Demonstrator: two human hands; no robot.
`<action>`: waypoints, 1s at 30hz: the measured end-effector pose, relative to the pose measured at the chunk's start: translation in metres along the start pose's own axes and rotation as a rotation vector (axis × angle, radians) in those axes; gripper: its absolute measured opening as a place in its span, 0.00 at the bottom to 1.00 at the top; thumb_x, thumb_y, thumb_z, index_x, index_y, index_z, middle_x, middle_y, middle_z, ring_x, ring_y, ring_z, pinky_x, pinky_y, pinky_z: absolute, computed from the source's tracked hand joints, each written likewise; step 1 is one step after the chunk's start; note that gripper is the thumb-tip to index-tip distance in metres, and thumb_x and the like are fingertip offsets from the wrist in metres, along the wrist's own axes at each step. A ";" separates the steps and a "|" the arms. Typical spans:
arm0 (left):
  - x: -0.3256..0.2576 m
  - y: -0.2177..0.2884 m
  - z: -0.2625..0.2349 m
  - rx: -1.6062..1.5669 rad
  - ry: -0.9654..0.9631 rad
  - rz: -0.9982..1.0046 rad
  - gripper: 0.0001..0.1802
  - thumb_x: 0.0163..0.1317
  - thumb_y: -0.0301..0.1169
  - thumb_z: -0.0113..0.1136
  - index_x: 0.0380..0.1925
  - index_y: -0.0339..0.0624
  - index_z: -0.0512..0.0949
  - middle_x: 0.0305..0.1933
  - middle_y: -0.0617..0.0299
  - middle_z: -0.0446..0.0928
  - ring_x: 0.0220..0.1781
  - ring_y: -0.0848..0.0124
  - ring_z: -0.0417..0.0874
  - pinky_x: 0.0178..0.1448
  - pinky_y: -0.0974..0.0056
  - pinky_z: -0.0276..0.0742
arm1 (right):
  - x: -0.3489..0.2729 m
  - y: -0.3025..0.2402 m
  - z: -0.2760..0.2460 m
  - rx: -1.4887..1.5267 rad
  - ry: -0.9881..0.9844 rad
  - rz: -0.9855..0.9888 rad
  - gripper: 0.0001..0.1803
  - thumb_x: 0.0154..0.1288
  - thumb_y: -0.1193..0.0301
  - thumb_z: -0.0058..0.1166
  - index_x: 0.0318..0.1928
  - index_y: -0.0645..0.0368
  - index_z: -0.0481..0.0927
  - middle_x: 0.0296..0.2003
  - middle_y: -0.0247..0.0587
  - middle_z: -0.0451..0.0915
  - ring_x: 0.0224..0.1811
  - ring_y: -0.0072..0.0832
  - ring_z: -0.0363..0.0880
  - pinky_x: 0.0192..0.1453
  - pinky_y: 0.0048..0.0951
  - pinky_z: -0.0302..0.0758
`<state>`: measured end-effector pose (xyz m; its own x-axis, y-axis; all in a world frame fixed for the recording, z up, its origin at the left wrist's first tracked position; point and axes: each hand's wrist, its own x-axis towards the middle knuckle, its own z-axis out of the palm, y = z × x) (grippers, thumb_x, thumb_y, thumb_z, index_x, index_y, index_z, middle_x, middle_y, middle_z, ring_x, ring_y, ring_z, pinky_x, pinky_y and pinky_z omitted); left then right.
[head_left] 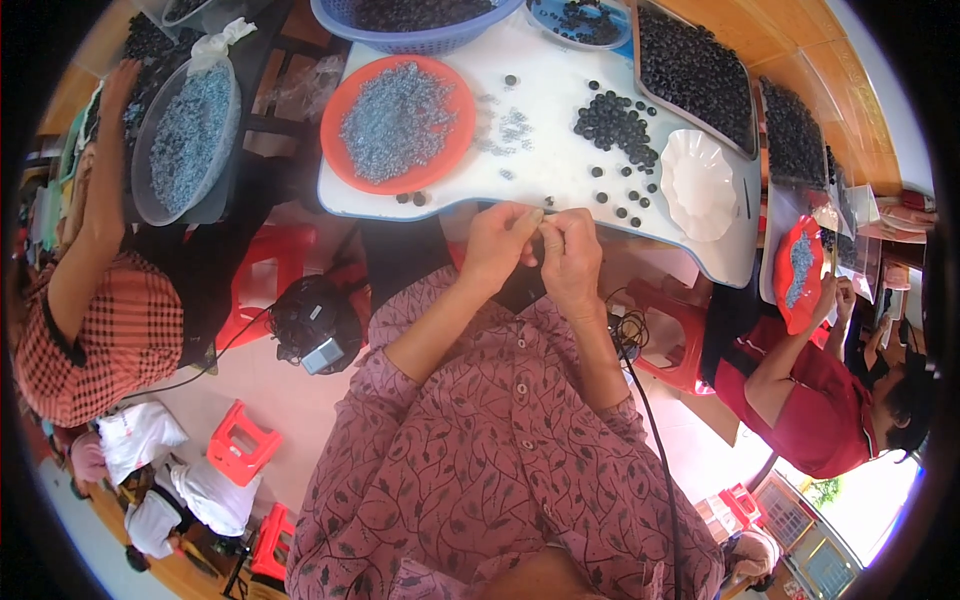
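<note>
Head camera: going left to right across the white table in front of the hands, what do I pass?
Orange plate of small grey parts → thin scatter of grey parts → loose pile of black round pieces → empty white scalloped dish. The left hand and right hand meet at the table's near edge.

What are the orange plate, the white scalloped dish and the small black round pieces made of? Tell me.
Orange plate: likely plastic, evenly coloured and matte. White scalloped dish: probably moulded plastic, smooth with a slight sheen. Small black round pieces: dark, dull finish, perhaps plastic or rubber; too small to tell.
</note>
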<state>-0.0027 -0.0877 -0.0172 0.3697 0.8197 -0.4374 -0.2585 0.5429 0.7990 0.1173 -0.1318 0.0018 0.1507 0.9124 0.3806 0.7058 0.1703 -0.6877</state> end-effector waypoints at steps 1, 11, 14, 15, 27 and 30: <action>0.000 0.000 0.000 0.005 -0.019 -0.006 0.11 0.66 0.31 0.58 0.38 0.31 0.78 0.25 0.64 0.74 0.20 0.79 0.72 0.20 0.72 0.73 | 0.000 0.000 0.000 0.000 0.000 0.001 0.08 0.62 0.77 0.56 0.39 0.60 0.71 0.33 0.46 0.72 0.32 0.45 0.76 0.33 0.38 0.74; 0.002 -0.001 -0.003 -0.248 -0.067 -0.118 0.11 0.68 0.35 0.57 0.35 0.37 0.79 0.25 0.68 0.73 0.23 0.80 0.73 0.25 0.73 0.76 | -0.004 0.005 0.003 0.183 0.025 0.138 0.05 0.63 0.81 0.55 0.39 0.62 0.74 0.34 0.44 0.73 0.31 0.36 0.77 0.33 0.31 0.74; 0.002 0.000 -0.004 -0.300 -0.108 -0.081 0.11 0.68 0.34 0.57 0.37 0.36 0.79 0.27 0.67 0.75 0.25 0.80 0.74 0.27 0.72 0.78 | -0.004 0.007 0.004 0.299 0.016 0.253 0.05 0.64 0.81 0.54 0.39 0.62 0.75 0.34 0.41 0.74 0.32 0.30 0.78 0.34 0.27 0.74; 0.002 0.000 -0.005 -0.298 -0.112 -0.077 0.10 0.68 0.33 0.57 0.38 0.36 0.79 0.27 0.67 0.76 0.25 0.80 0.74 0.28 0.72 0.79 | -0.004 0.007 0.004 0.346 0.009 0.277 0.04 0.64 0.81 0.54 0.39 0.63 0.76 0.34 0.40 0.75 0.32 0.27 0.78 0.34 0.25 0.75; 0.001 0.001 -0.007 -0.220 -0.039 -0.024 0.11 0.69 0.33 0.55 0.43 0.35 0.78 0.25 0.63 0.76 0.18 0.80 0.71 0.21 0.72 0.76 | -0.007 0.003 0.000 0.541 0.004 0.550 0.04 0.68 0.77 0.54 0.41 0.63 0.78 0.30 0.30 0.77 0.28 0.14 0.72 0.32 0.17 0.71; 0.001 0.000 -0.006 -0.211 -0.021 -0.007 0.11 0.69 0.33 0.54 0.43 0.35 0.78 0.24 0.63 0.76 0.18 0.80 0.71 0.21 0.72 0.76 | -0.006 0.001 -0.001 0.563 0.033 0.538 0.05 0.68 0.76 0.54 0.42 0.62 0.78 0.30 0.30 0.78 0.27 0.14 0.72 0.31 0.16 0.71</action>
<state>-0.0075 -0.0860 -0.0193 0.3904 0.8128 -0.4325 -0.4360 0.5769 0.6907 0.1178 -0.1377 -0.0008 0.3993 0.9131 -0.0826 0.0736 -0.1217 -0.9898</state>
